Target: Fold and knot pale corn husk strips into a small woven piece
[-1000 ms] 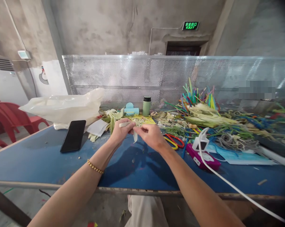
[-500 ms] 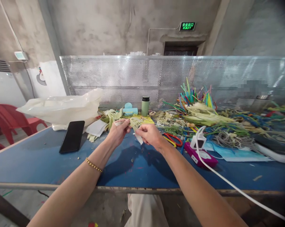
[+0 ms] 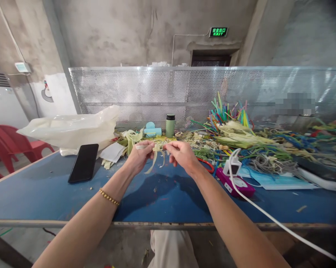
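Pale strips of corn husk (image 3: 155, 158) hang between my two hands above the blue table (image 3: 101, 201). My left hand (image 3: 140, 155) is closed in a pinch on them, thumb and forefinger at their upper part. A white band wraps one of its fingers. Close by on the right, my right hand (image 3: 181, 153) pinches with thumb and forefinger at the strips' right side; its other fingers curl under. The exact pinch point is small, but a thin strip curls down beside those fingertips. Red-handled scissors (image 3: 208, 165) lie partly hidden behind my right wrist.
A black phone (image 3: 83, 163) and white plastic bag (image 3: 73, 128) lie left. A green bottle (image 3: 170, 126) stands behind. To the right are husks (image 3: 235, 134), tangled cords (image 3: 274, 163), a purple power block (image 3: 235, 182), a white cable (image 3: 268, 219) and blue masks (image 3: 285, 181).
The broad piece of husk by my right fingers now appears as narrow strips hanging between the hands. My right hand has shifted slightly right and turned; the left stays nearly in place.
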Tool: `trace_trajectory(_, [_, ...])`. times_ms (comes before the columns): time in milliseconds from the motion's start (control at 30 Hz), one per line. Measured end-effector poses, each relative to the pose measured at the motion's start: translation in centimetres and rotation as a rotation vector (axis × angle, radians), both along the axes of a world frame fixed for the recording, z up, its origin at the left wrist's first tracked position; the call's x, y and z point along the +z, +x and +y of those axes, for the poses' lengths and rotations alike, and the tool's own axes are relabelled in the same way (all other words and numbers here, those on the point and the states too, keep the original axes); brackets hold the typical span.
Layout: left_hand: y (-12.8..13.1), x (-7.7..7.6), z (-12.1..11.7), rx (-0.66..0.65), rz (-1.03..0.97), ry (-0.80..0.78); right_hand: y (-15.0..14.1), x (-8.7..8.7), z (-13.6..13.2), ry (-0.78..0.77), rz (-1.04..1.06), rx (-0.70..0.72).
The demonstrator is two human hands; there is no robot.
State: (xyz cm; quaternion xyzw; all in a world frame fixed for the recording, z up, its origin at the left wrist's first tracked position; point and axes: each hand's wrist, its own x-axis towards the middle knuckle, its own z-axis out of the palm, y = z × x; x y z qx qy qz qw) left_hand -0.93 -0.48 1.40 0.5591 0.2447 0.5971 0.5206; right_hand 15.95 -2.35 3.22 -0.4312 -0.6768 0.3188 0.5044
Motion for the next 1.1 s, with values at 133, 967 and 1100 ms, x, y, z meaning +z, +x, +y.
trace_trajectory(133, [0.14,0.23,-0.47,-0.032,0.037,-0.022,-0.29,0.05,-0.41,-0.142,0.064,0.248])
trace_trajectory(967, [-0.01,0.69,-0.91,-0.195,-0.082,-0.167,-0.05,0.12,-0.39,-0.018,0.137,0.22])
trace_trajectory(1100, [-0.2,0.68,-0.92,-0.229,-0.057,-0.18,-0.06,0.16,-0.47,-0.015,0.159,0.233])
